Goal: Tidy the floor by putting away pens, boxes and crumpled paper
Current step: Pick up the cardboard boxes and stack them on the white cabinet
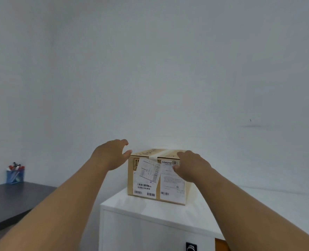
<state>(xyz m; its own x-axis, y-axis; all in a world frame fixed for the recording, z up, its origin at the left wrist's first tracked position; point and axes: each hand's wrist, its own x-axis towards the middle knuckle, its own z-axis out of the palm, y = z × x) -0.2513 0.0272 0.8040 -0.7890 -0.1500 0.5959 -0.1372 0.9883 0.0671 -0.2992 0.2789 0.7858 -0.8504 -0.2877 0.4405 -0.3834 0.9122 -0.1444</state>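
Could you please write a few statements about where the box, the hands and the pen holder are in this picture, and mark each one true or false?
1. The cardboard box stands on the white cabinet. True.
2. The box lies open with its flaps up. False: its top is closed, with tape across it.
3. The blue pen holder sits on the dark desk to the left. True.
4. The left hand is clamped around the box. False: it is open beside the box's upper left corner, fingers spread.
5. The right hand is at the box's upper right edge. True.
6. The pen holder is empty. False: pens stand in it.
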